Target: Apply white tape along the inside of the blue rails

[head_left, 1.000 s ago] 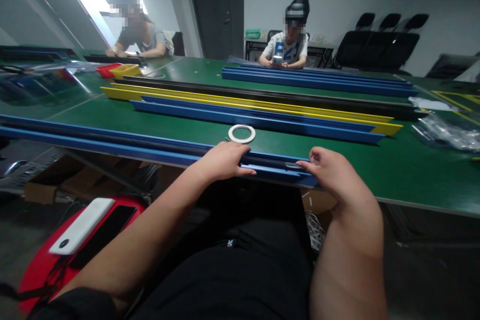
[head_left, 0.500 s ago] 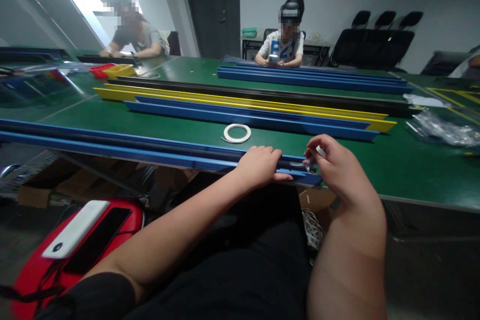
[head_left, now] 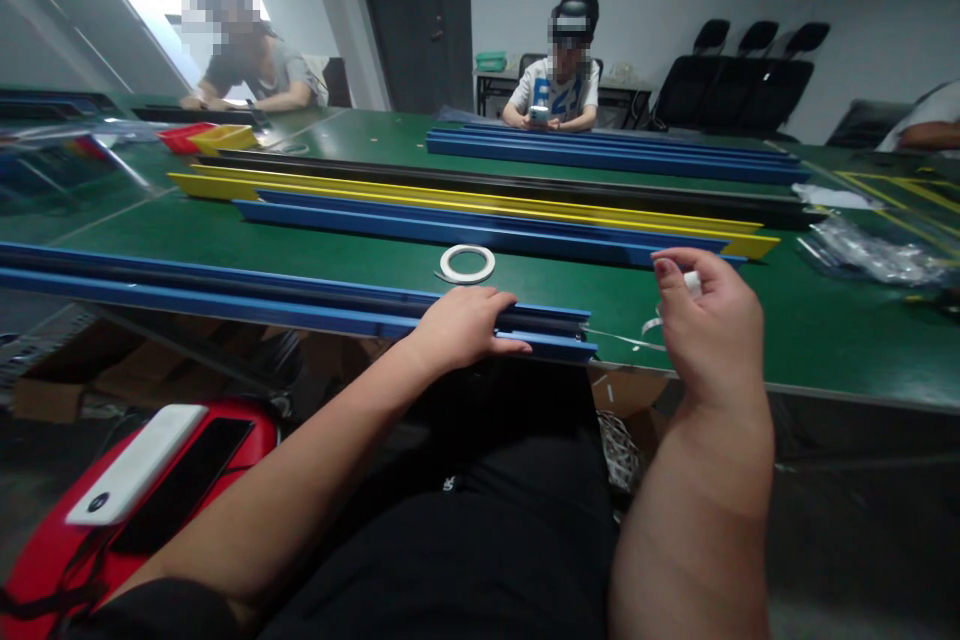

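Observation:
A long blue channel rail [head_left: 225,308] with a dark inner strip lies along the near edge of the table. Over its right part my left hand [head_left: 463,328] is wrapped, fingers across the top and thumb on the near side. Beyond the rail's right end, my right hand [head_left: 709,325] is raised and closed on a thin white strip [head_left: 626,339]. The strip runs from the rail's end to the fingers, with a loop and a wider white piece [head_left: 691,284] at the hand. Just behind my left hand a flat white coil [head_left: 466,279] rests on the table.
Behind the coil lie a blue rail [head_left: 450,236], a yellow rail [head_left: 360,196] and black rails. More blue rails [head_left: 600,158] sit farther back. Clear plastic bags [head_left: 874,255] are at right. People sit across the green table [head_left: 810,340]. A red seat [head_left: 247,420] holds a phone.
My right hand has moved right and up, away from the rail's end, drawing the strip out. My left hand has shifted left in view, along with the rail and the surroundings.

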Action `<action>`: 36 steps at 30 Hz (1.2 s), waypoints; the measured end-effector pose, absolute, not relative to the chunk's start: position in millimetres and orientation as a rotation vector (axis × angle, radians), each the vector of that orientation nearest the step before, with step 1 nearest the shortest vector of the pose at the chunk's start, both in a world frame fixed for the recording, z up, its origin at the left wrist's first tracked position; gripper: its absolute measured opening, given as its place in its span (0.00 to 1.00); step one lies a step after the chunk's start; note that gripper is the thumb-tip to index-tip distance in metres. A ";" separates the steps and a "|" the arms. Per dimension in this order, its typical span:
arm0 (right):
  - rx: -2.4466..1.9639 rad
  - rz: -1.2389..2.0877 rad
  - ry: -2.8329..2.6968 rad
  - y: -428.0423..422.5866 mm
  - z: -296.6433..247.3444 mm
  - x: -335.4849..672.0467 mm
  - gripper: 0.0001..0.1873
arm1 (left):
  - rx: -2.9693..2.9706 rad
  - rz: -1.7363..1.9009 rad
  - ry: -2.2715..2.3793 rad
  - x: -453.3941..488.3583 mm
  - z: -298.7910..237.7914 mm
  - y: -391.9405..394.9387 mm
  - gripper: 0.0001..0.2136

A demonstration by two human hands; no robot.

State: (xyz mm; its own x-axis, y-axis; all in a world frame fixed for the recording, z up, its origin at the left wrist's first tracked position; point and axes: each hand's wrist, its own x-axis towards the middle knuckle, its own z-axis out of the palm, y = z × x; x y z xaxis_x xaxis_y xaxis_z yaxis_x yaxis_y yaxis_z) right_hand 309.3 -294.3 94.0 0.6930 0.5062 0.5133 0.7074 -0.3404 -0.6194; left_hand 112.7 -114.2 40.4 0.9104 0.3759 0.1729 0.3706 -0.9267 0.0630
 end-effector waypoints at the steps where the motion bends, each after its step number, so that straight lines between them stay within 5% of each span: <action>1: -2.036 -0.324 -0.874 -295.6 95.4 309.2 0.25 | 3.032 0.278 0.610 108.9 41.5 -111.6 0.34; 36: -2.302 -0.355 -0.743 -313.2 98.3 326.8 0.16 | 3.075 0.278 0.682 91.0 40.7 -101.5 0.32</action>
